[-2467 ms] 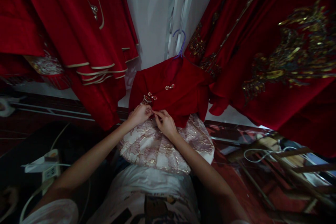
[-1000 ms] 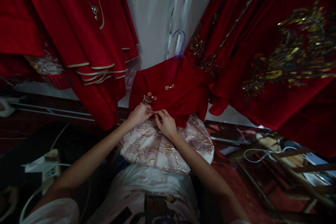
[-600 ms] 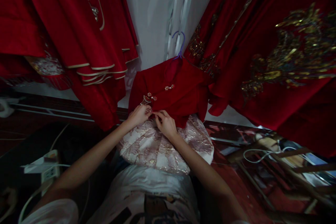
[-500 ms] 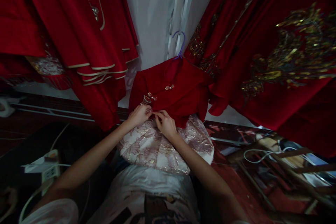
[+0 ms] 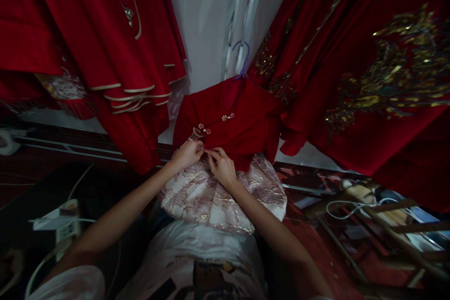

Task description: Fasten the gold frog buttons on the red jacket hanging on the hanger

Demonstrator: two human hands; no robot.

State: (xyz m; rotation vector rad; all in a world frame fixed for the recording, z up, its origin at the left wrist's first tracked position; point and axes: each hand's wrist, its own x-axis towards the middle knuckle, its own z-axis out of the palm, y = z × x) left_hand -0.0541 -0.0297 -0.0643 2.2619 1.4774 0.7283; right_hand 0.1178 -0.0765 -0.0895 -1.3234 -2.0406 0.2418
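A red garment (image 5: 242, 133) hangs from a purple hanger (image 5: 242, 58), its lower part spread over a pale, gold-patterned cushion (image 5: 211, 201) across my lap. Two jewelled ornaments show on its front: a fan-shaped one with a dangling fringe (image 5: 199, 131) and a smaller one (image 5: 228, 116). My left hand (image 5: 189, 153) is closed in a pinch on the garment's red cloth, just below the fringed ornament. Close against it, my right hand (image 5: 222, 166) pinches the same bit of cloth with thumb and forefinger. Anything small between the fingertips is too tiny to make out.
Red garments with pale piping (image 5: 123, 56) hang at left; others with gold sequins (image 5: 397, 75) hang at right. A white power strip (image 5: 68, 229) with cables lies at lower left. Wooden frames (image 5: 344, 248) and a white cable (image 5: 346, 211) are at lower right.
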